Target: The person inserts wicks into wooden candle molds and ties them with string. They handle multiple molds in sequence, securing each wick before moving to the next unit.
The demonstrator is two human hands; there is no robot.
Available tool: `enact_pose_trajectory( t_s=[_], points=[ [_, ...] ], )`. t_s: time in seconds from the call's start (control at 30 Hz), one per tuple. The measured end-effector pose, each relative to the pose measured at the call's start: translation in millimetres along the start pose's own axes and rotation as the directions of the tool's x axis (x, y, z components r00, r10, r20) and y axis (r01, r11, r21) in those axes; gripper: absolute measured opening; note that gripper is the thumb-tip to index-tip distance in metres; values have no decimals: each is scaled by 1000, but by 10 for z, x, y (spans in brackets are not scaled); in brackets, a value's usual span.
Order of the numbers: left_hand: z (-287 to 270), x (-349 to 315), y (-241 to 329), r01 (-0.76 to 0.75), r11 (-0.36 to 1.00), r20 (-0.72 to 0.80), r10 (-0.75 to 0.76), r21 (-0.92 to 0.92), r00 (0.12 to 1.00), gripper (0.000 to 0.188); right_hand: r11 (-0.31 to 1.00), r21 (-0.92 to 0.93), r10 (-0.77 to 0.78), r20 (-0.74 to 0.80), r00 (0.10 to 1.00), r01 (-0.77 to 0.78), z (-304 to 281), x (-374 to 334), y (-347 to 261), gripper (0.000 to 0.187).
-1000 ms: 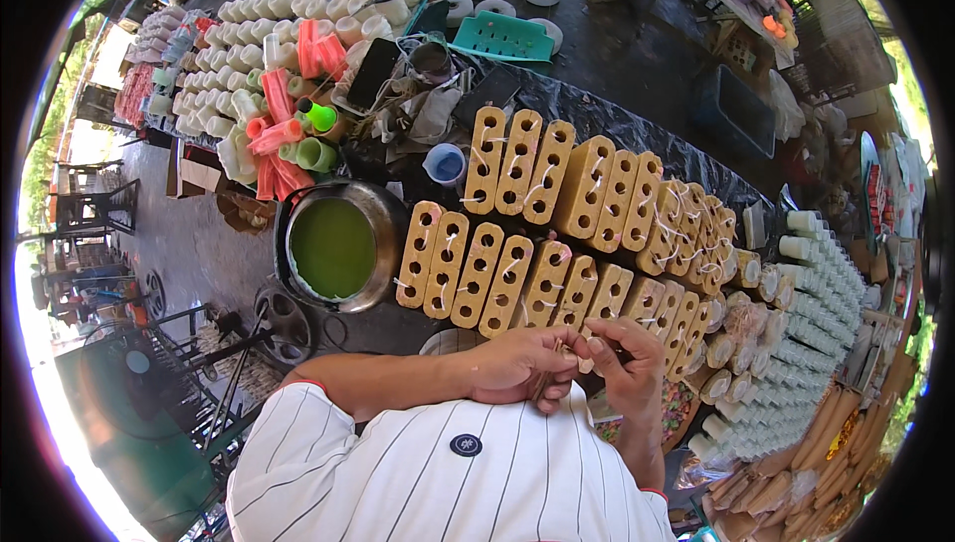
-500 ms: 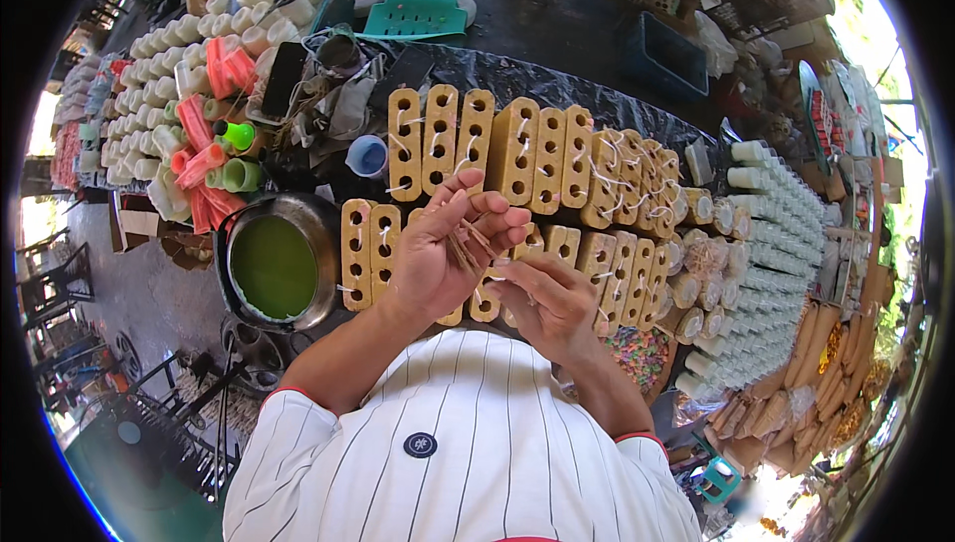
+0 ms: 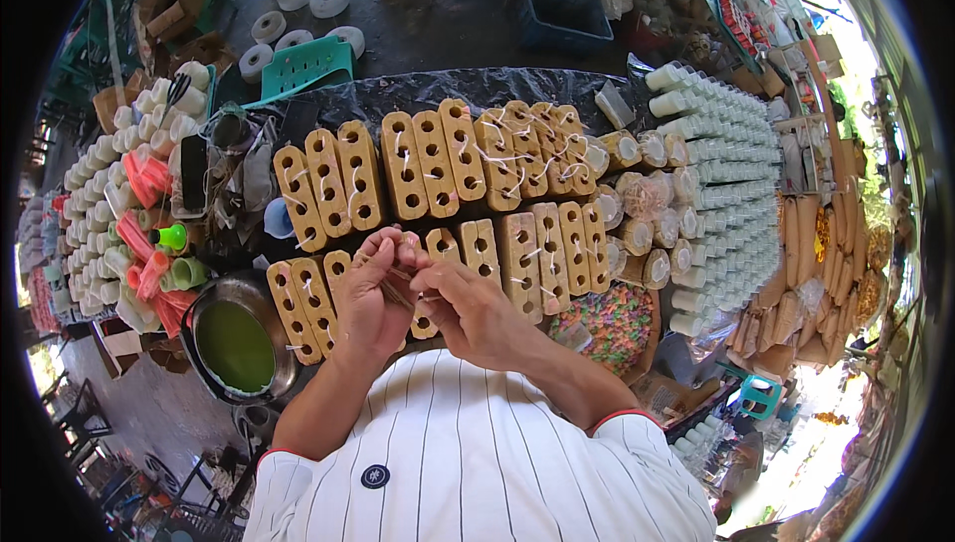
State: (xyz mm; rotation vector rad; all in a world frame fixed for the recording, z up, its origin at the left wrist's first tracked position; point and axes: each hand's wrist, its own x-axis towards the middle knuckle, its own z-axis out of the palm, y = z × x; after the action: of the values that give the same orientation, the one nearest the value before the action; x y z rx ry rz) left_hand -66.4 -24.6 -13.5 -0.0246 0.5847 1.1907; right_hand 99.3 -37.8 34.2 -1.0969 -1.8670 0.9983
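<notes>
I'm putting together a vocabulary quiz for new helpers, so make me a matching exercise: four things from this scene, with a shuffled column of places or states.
1. Left hand
2. Metal pot
3. Teal basket
4. Holed blocks

A. beside white rolls
B. standing in two rows
C. fingers close to the right hand
D. containing green liquid

Pairs: 1-C, 2-D, 3-A, 4-B
</notes>
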Motion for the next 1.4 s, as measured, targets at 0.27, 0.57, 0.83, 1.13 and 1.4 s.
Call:
enact_pose_trajectory(
  t_s=[0.27,0.57,0.83,1.13,1.4],
  points=[
    [132,100,-121,-58,700,181,-103,712,978,18,973,196,166,-209,964,-125,-336,-115,299,23],
    [611,649,131,-450,-148,459,31,880,888,5,912,211,388,-161,907,-352,-645,271,630,15],
    [589,1429,538,-414,-374,515,227,830,827,10,863,-471,10,-348,937,-184,-959,1230,1204,14],
    [400,1907,689,-444,-467,551,118,765,826,14,722,-683,85,-75,994,-113,-680,1614,1735,17],
    [358,2106,680,-439,-462,532,87,771,842,17,689,-721,-265,-162,951,69,-640,1330,1674,5]
  ],
)
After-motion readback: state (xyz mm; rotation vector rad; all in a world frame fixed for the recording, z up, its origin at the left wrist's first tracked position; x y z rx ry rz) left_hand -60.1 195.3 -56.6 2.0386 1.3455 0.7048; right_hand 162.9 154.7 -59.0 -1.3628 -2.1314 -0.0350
